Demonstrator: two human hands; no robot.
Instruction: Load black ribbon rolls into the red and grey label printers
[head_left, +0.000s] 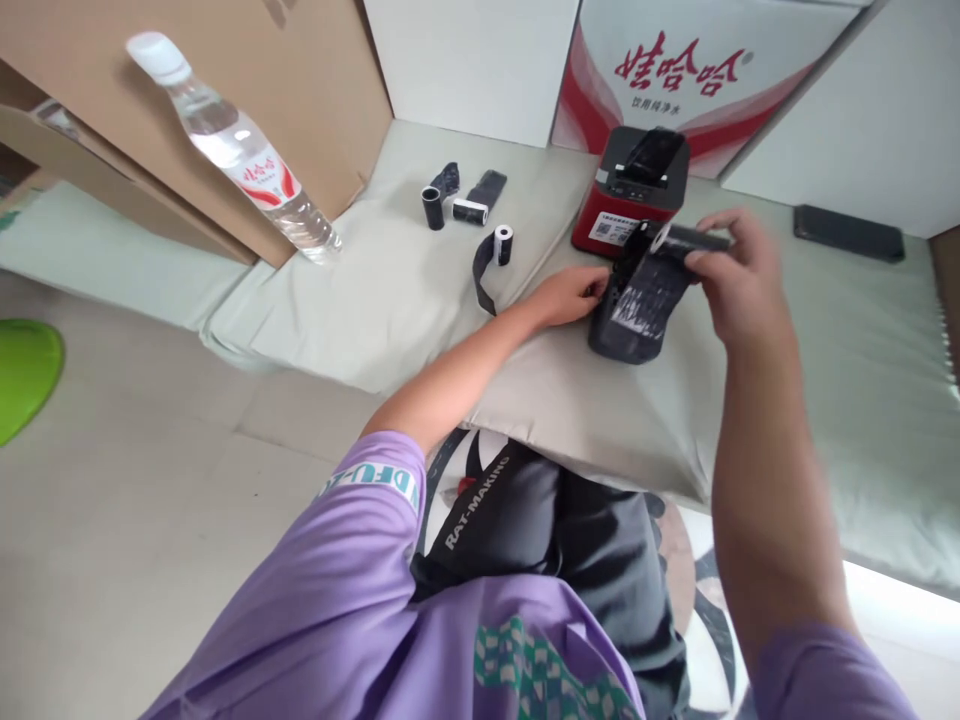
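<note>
My right hand (742,270) pinches a roll of black ribbon (697,240) by its right end. A wide strip of ribbon (649,300), with pale printed marks, hangs from the roll over a black machine part (628,345). My left hand (574,296) has its fingers bent against the left side of that part; the fingertips are partly hidden. Right behind stands a red and black box-shaped machine (626,195) with a white QR-code label. Whether the black part is joined to it, I cannot tell.
Small black ribbon rolls (470,211) lie left of the machine, some with loose tails. A water bottle (262,165) stands at the left by a cardboard box (247,60). A dark phone-like slab (849,233) lies on the right. A printed carton (697,60) stands behind.
</note>
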